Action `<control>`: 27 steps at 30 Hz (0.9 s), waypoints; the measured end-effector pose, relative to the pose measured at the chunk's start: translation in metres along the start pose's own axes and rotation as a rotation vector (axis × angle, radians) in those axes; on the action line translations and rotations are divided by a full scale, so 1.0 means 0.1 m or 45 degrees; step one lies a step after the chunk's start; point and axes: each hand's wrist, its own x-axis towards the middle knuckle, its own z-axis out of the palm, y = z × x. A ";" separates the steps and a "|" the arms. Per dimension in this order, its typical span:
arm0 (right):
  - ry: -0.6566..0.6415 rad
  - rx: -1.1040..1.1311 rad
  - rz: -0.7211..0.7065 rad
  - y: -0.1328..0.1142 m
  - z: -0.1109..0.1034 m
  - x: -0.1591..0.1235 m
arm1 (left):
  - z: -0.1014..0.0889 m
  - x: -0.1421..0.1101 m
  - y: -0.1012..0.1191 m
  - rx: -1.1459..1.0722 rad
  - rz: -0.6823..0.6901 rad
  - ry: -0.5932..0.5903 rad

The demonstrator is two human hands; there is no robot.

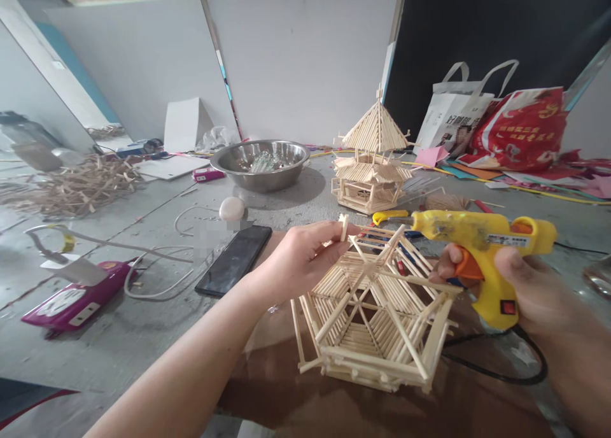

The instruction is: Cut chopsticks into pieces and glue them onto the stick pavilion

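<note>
My right hand (520, 285) is wrapped round the handle of a yellow hot glue gun (482, 234), fingers at its orange trigger. The nozzle points left, close to the far corner of a six-sided frame of wooden sticks (377, 355). Crossing sticks meet at the frame's middle, and rows of sticks line its inside. Over the frame's far left side, my left hand (315, 247) pinches a short wooden stick (344, 226) that stands up between the fingertips. Part of the left fingers is hidden behind the hand. The frame rests on a brown board (277, 387).
Behind the frame stands a stick pagoda (375, 164), near a yellow-handled cutter (389, 216). A phone (233, 260), a metal bowl (262, 164) and a purple power strip (81, 298) with cables lie left. Loose sticks (81, 183) are heaped far left; bags (520, 129) stand back right.
</note>
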 end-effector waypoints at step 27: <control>0.083 0.076 0.065 -0.03 0.11 -0.04 | -0.29 -0.03 -0.10 0.191 -0.399 0.075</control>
